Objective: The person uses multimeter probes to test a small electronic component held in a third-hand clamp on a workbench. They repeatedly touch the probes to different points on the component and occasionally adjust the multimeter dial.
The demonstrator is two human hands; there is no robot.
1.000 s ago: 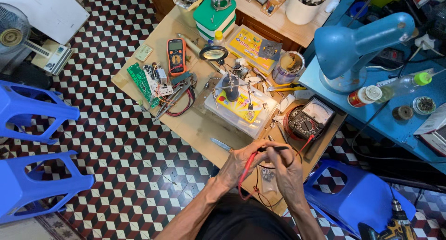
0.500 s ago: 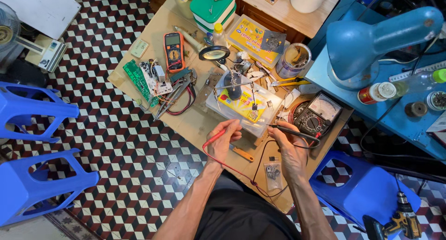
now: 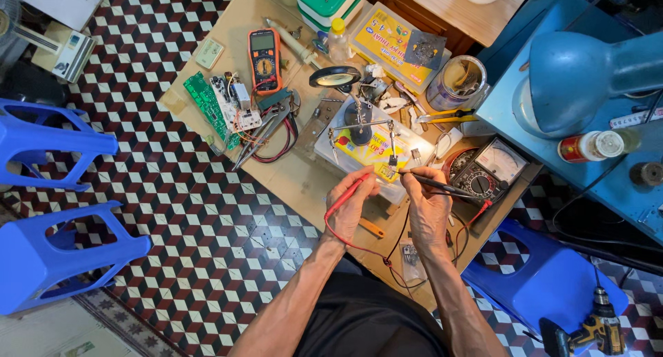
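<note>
My left hand (image 3: 352, 208) grips a red test probe (image 3: 347, 195), its tip pointing up toward a small component (image 3: 387, 172) clamped at the near edge of a helping-hands stand (image 3: 359, 128). My right hand (image 3: 426, 206) holds a black test probe (image 3: 442, 186) whose tip meets the same small part. Red and black leads (image 3: 387, 257) trail down between my forearms. The black lead side runs to an analog multimeter (image 3: 492, 168) just right of my right hand. The stand rests on a clear plastic box (image 3: 331, 146) with a yellow label.
The wooden table (image 3: 290, 181) also holds an orange digital multimeter (image 3: 264, 60), a green circuit board (image 3: 206, 103), pliers (image 3: 266, 129), a magnifier (image 3: 334, 76), a yellow parts box (image 3: 394, 46) and a jar (image 3: 457, 82). Blue stools (image 3: 48, 191) stand left; a blue lamp (image 3: 587, 74) and a drill (image 3: 597, 329) are right.
Both hands have moved up the table from the near edge to the clamped part, carrying the probes. The camera has also leaned in closer.
</note>
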